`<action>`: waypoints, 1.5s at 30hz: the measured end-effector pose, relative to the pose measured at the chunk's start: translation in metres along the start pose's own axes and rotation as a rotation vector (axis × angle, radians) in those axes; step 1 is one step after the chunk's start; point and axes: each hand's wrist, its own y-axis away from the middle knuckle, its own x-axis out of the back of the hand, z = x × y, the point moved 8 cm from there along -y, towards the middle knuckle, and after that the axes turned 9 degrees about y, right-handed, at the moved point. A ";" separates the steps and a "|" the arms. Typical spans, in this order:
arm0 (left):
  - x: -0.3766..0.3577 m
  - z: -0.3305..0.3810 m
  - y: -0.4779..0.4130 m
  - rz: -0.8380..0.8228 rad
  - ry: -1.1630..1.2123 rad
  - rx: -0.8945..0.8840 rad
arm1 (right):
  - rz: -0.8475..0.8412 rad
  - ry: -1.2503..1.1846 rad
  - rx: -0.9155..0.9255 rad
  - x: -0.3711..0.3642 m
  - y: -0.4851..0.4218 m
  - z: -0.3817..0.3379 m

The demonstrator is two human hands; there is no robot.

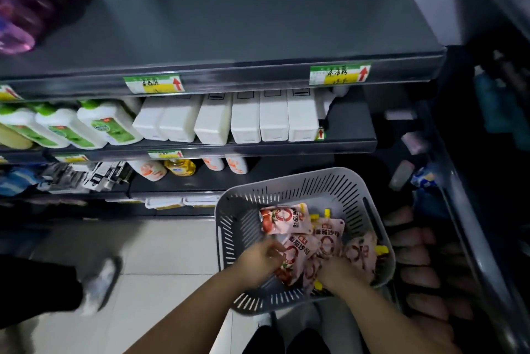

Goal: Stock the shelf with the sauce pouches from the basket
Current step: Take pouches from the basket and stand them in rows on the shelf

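Pinching sauce pouch, left fingers curled (right hand buried), in basket

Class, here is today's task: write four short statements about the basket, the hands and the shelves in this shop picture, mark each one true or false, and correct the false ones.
1. The grey slotted plastic basket holds pink sauce pouches with yellow caps. True.
2. The left hand and the right hand both reach into the basket among the pouches. True.
3. The wide grey top shelf is already filled with sauce pouches. False: no pouches lie on it.
4. The white rectangular containers lie in the basket. False: they stand in a row on the middle shelf.
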 end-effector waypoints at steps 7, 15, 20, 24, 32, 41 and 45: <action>0.018 0.013 -0.007 0.013 -0.028 -0.044 | 0.164 -0.087 0.038 0.033 0.003 -0.006; 0.018 0.093 -0.013 0.076 -0.076 -0.382 | 0.295 -0.048 0.394 0.150 0.067 -0.015; 0.004 0.133 -0.006 -0.025 -0.474 -0.529 | 0.356 0.259 0.633 0.194 0.128 -0.040; -0.002 0.123 0.002 -0.176 0.050 -0.369 | 0.511 -0.092 0.652 0.219 0.133 -0.028; 0.002 0.130 0.002 -0.137 0.499 -0.291 | 0.535 -1.167 0.552 0.179 0.088 0.004; 0.009 0.110 -0.004 -0.172 0.533 -0.225 | 0.637 -1.238 0.321 0.172 0.057 0.009; 0.031 0.085 -0.010 -0.067 0.648 -0.206 | 0.373 -1.420 0.090 0.125 0.022 0.036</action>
